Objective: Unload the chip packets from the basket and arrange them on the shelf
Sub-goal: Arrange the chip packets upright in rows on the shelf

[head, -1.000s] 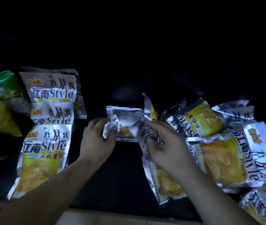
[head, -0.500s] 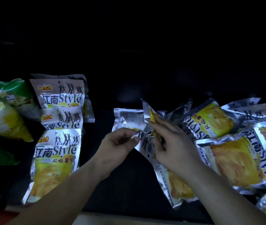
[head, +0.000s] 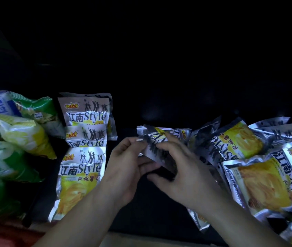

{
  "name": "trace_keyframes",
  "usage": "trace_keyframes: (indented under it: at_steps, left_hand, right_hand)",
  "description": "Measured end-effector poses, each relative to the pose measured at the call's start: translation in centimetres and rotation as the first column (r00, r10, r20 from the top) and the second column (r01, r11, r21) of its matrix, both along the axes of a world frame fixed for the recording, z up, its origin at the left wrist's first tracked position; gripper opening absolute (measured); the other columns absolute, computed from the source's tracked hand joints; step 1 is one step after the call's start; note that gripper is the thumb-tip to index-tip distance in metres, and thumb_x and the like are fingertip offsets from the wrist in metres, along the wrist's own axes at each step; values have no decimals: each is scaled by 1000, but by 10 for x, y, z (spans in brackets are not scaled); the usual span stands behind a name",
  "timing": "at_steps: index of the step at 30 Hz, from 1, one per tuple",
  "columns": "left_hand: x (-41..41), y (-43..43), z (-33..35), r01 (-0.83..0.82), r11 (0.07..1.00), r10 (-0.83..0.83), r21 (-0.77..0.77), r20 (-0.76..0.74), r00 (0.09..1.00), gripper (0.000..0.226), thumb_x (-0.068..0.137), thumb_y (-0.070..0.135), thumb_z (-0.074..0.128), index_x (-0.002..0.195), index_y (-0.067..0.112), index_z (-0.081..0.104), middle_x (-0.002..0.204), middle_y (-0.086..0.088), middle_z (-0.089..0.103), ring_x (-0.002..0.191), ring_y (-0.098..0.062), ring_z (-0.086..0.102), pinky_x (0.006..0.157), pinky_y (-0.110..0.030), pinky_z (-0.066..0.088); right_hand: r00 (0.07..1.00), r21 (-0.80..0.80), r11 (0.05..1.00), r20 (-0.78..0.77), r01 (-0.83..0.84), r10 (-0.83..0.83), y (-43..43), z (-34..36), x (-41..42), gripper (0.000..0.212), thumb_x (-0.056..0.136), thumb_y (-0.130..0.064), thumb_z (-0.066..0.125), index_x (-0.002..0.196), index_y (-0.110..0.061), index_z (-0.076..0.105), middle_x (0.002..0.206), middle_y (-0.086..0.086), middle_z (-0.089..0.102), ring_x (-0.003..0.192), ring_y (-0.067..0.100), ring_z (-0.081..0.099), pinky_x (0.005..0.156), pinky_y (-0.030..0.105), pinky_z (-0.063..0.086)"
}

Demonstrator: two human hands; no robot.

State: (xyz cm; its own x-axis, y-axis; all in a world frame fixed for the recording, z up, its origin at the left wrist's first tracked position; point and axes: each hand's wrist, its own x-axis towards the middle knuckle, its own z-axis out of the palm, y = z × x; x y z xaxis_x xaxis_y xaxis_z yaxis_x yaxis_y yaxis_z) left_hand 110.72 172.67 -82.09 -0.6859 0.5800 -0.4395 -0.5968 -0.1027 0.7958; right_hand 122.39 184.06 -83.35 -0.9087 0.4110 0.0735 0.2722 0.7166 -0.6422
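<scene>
On the dark shelf (head: pixel 150 207), my left hand (head: pixel 125 168) and my right hand (head: pixel 182 173) meet in the middle on one silver and yellow chip packet (head: pixel 152 139). The left thumb and fingers pinch its left edge. The right hand's fingers curl over its right part, hiding most of it. A neat overlapping row of the same packets (head: pixel 84 157) lies to the left. To the right sits a loose heap of packets (head: pixel 259 168), lying at all angles. No basket is in view.
Green and yellow bags (head: pixel 15 148) are stacked at the far left. The back of the shelf is black and shows nothing. A pale front edge of the shelf (head: pixel 141 241) runs along the bottom, with something red (head: pixel 2 232) at the lower left.
The view has shifted, so everything sits further right and lower. My hands have drawn closer together on the packet, and its flat silver end now lies folded between them.
</scene>
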Motion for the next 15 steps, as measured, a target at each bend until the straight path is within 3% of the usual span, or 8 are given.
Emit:
trace_keyframes:
  at_steps: [1, 3, 5, 7, 9, 12, 13, 15]
  left_hand:
    - [1, -6, 3, 18, 1000, -17, 9, -30, 999, 10, 103, 16, 55, 97, 9, 60, 94, -16, 74, 85, -33, 74, 64, -38, 58]
    - [3, -19, 4, 61, 996, -75, -64, -236, 969, 21, 106, 26, 50, 102, 14, 66, 101, -3, 77, 95, -25, 75, 67, -37, 56]
    - [2, -32, -4, 53, 982, -145, -181, -548, 824, 22, 106, 24, 51, 112, 23, 72, 113, 9, 75, 109, -10, 69, 83, -30, 54]
    - [4, -41, -16, 117, 966, -253, -231, -747, 615, 30, 100, 15, 65, 128, 24, 68, 135, 9, 64, 133, -8, 54, 103, -27, 48]
    - [9, -45, -30, 253, 904, -424, -345, -802, 422, 70, 86, 13, 80, 148, 30, 51, 163, 3, 34, 154, -7, 23, 114, -20, 38]
    - [9, -46, -32, 296, 857, -512, -421, -758, 404, 104, 75, 23, 89, 156, 46, 29, 170, 11, -6, 149, 15, 0, 106, -18, 45]
    - [6, -45, -32, 231, 882, -471, -411, -788, 396, 101, 76, 23, 89, 156, 45, 31, 169, 10, -4, 153, 8, -1, 104, -24, 50]
    - [-2, -44, -35, 97, 936, -347, -337, -847, 403, 79, 83, 11, 80, 150, 37, 47, 161, 3, 18, 155, -12, 16, 101, -27, 53]
  right_hand:
    - [999, 6, 1000, -38, 13, -13, -2, 0, 0, 51, 86, -35, 74, 129, -42, 49, 151, -27, 41, 130, -4, 51, 95, 26, 50]
    - [989, -80, 992, -104, 100, -108, -4, 6, 1, 32, 95, -15, 63, 118, -35, 56, 106, -23, 66, 82, -8, 63, 67, 15, 46]
    - [973, -209, 960, -103, 184, -209, -4, 15, -1, 29, 99, -10, 55, 114, -35, 56, 76, -15, 63, 56, 3, 55, 50, 14, 37]
    - [974, -317, 930, -60, 187, -217, -8, 28, -7, 51, 99, -10, 52, 134, -47, 47, 75, -8, 65, 54, 8, 58, 48, 19, 42]
    - [988, -483, 864, 14, 142, -154, -19, 44, -16, 79, 98, -10, 52, 143, -70, 27, 71, -2, 66, 52, 14, 58, 49, 26, 47]
    - [998, -638, 768, 31, 56, -47, -30, 57, -27, 82, 96, -11, 54, 134, -80, 28, 112, -5, 63, 88, 19, 72, 67, 22, 57]
    - [999, -691, 722, 12, 33, -34, -31, 59, -30, 78, 96, -11, 54, 134, -77, 36, 115, -4, 62, 101, 18, 68, 77, 24, 59]
    - [998, -775, 632, -40, 3, -54, -29, 57, -34, 65, 98, -12, 52, 133, -67, 49, 114, -1, 72, 107, 26, 69, 91, 44, 59]
